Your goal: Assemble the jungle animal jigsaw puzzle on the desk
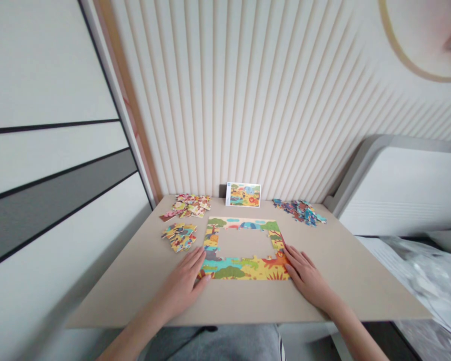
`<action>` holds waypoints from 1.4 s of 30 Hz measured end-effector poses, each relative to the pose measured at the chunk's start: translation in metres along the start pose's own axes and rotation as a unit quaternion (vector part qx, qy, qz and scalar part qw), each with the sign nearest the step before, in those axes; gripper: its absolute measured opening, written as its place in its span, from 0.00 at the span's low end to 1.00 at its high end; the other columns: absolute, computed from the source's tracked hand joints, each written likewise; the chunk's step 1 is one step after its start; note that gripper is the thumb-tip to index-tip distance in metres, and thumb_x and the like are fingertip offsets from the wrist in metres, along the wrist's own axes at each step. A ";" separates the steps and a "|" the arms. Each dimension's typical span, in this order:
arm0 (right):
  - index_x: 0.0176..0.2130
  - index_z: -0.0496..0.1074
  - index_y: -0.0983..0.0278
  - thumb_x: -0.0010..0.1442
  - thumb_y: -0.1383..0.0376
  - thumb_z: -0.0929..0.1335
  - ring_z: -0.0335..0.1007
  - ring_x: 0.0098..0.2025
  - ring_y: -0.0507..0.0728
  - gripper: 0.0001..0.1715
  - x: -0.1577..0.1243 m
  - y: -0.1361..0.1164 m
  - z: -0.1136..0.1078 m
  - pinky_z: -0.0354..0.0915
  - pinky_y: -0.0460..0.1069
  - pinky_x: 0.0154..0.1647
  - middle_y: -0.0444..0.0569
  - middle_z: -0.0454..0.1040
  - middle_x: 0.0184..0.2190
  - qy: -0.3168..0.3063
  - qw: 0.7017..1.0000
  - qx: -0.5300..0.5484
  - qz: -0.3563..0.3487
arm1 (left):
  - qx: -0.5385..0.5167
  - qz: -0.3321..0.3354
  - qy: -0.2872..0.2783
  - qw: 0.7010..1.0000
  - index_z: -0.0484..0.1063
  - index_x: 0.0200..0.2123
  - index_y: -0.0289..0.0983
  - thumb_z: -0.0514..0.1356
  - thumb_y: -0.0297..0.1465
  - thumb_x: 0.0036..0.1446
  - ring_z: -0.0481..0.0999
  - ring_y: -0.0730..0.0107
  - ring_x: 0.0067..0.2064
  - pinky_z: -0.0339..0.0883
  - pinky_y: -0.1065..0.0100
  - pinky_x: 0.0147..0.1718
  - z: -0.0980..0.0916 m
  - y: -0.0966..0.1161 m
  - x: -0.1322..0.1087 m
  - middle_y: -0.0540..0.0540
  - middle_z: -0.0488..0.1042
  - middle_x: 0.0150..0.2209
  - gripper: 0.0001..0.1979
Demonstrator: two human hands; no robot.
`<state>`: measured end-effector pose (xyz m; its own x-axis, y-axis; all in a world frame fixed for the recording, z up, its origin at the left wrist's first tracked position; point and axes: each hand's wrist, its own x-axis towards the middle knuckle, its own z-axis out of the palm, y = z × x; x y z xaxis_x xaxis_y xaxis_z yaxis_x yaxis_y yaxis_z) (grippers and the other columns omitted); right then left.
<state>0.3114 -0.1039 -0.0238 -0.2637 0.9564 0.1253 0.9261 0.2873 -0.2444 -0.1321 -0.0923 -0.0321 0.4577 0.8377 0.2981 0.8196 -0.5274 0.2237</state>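
Note:
A jigsaw puzzle frame (231, 268) lies flat on the table, its border joined into a rectangle around a bare middle. Trees, water and animals are printed on it. My left hand (186, 278) rests at its lower left corner, fingers stretched along the left edge and thumb on the bottom edge. Against the right edge lies my right hand (306, 276), fingers extended beside the orange lion. Left of the frame is a small heap of yellow puzzle pieces (180, 236). Behind the frame, a picture card (243, 194) of the same scene leans on the wall.
A heap of pink and cream puzzle pieces (191, 204) sits at the back left of the table (248, 303). Blue and dark puzzle pieces (302, 211) lie at the back right. A white cabinet (60, 225) stands left; a bed headboard (406, 185) and clear plastic (424, 273) are right.

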 end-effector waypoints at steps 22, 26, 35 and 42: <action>0.67 0.64 0.55 0.71 0.51 0.59 0.63 0.66 0.65 0.29 -0.041 0.001 0.014 0.63 0.64 0.66 0.53 0.63 0.67 0.141 0.989 -0.001 0.052 | -0.016 -0.027 0.083 0.996 0.66 0.65 0.41 0.55 0.38 0.69 0.59 0.53 0.70 0.59 0.50 0.66 -0.021 0.011 -0.013 0.41 0.61 0.69 0.23; 0.59 0.72 0.58 0.70 0.51 0.61 0.67 0.63 0.66 0.26 -0.044 0.007 0.019 0.65 0.64 0.64 0.54 0.68 0.63 0.175 0.983 0.002 0.057 | 0.066 -0.076 0.125 0.987 0.65 0.64 0.35 0.53 0.35 0.69 0.56 0.49 0.71 0.51 0.46 0.69 -0.038 -0.023 0.007 0.36 0.60 0.69 0.23; 0.51 0.76 0.59 0.69 0.51 0.62 0.69 0.60 0.67 0.22 -0.047 0.006 0.020 0.66 0.64 0.62 0.54 0.70 0.60 0.179 0.982 0.002 0.058 | 0.038 -0.132 0.006 0.991 0.72 0.59 0.36 0.58 0.48 0.64 0.69 0.47 0.62 0.61 0.52 0.61 -0.041 -0.108 0.063 0.34 0.71 0.61 0.29; 0.51 0.77 0.56 0.69 0.53 0.62 0.68 0.61 0.64 0.20 -0.044 0.003 0.008 0.67 0.63 0.62 0.51 0.70 0.60 0.166 0.984 0.024 0.066 | 0.022 -0.133 -0.002 0.991 0.72 0.59 0.42 0.49 0.41 0.71 0.78 0.56 0.53 0.67 0.61 0.53 -0.034 -0.108 0.064 0.42 0.79 0.52 0.21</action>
<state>0.3234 -0.1449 -0.0379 -0.0327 0.9183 0.3944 0.9307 0.1718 -0.3228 -0.2028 0.0129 -0.0054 0.2241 0.9469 0.2304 0.9259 -0.2806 0.2529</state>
